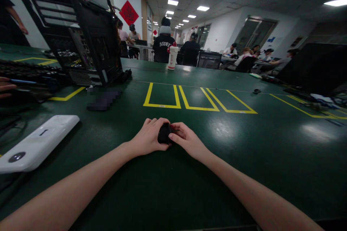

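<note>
Between my two hands is a small black object (163,134) with rounded edges, its exact kind unclear. My left hand (149,134) is wrapped round its left side, thumb below and fingers over the top. From the right, my right hand (187,139) pinches the object's right edge with thumb and fingertips. Both hands are low over the green table (173,184), in front of the yellow tape outlines (162,106). My fingers cover part of the object.
A white device (46,140) lies at the left, with a dark phone-like slab (104,100) beyond it. An open black computer case (92,39) stands behind. A white bottle (172,57) stands farther back. Cables and a dark monitor (314,68) are at the right; people sit beyond.
</note>
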`<state>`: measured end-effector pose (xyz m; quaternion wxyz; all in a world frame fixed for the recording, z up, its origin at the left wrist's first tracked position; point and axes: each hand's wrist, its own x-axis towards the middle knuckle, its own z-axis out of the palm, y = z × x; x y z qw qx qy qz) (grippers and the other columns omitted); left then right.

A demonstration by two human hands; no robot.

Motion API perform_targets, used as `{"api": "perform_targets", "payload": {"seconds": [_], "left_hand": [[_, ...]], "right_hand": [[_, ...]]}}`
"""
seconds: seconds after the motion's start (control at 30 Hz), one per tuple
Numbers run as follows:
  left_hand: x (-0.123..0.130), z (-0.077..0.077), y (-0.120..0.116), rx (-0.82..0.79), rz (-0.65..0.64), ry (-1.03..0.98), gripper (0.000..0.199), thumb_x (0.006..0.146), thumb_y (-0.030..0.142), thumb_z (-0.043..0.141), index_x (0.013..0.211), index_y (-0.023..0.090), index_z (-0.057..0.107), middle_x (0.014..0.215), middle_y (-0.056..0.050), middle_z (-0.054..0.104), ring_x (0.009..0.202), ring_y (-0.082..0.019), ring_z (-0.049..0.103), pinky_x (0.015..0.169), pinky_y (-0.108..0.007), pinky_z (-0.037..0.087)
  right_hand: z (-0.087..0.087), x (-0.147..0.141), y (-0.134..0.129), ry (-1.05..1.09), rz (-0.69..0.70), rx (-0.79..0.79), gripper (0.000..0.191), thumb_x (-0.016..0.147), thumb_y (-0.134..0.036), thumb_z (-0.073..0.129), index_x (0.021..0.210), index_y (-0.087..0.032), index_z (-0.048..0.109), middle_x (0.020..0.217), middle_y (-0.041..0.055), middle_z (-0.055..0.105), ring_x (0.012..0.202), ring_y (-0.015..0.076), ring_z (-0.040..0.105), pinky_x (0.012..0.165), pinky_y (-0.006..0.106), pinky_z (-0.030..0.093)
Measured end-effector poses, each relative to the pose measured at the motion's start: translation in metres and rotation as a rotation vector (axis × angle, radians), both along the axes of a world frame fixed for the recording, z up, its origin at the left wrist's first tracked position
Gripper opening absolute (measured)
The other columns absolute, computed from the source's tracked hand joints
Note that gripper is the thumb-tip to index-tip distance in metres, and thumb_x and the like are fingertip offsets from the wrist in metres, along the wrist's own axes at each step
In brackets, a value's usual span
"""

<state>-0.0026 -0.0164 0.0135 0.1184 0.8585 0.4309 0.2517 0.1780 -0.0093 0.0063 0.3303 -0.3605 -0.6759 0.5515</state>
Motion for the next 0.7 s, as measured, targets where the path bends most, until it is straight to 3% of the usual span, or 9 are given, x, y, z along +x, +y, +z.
{"api": "perform_targets", "payload": {"seconds": [0.23,0.47,0.7], "left_hand": [[-0.0009,-0.0012,0.0011,-0.015,-0.004,-0.012,0.052,0.064,0.037,0.064,0.108,0.022,0.04,0.103,-0.004,0.054,0.091,-0.024,0.052,0.081,-0.037,0.032],[-0.0004,0.0001,0.0005,-0.011,-0.005,-0.007,0.052,0.066,0.04,0.063,0.109,0.021,0.041,0.104,-0.005,0.053,0.091,-0.024,0.051,0.08,-0.037,0.032],[0.0008,-0.0016,0.0017,0.002,0.003,-0.007,0.051,0.065,0.039,0.063,0.107,0.021,0.041,0.101,-0.004,0.055,0.09,-0.024,0.052,0.079,-0.037,0.032]], "right_hand": [[0.0052,0.0041,-0.0037,0.087,0.117,-0.004,0.033,0.073,-0.018,0.061,0.102,-0.022,0.046,0.108,0.0021,0.051,0.103,0.0162,0.054,0.092,0.036,0.043],[0.0035,0.0017,-0.0033,0.075,0.031,0.008,0.021,0.077,-0.026,0.056,0.096,-0.022,0.047,0.102,0.0022,0.053,0.092,0.0166,0.058,0.078,0.034,0.05],[0.0055,0.0024,-0.0017,0.01,0.052,-0.009,0.028,0.078,-0.022,0.055,0.104,-0.021,0.046,0.106,0.0046,0.053,0.102,0.0184,0.054,0.089,0.039,0.045]]}}
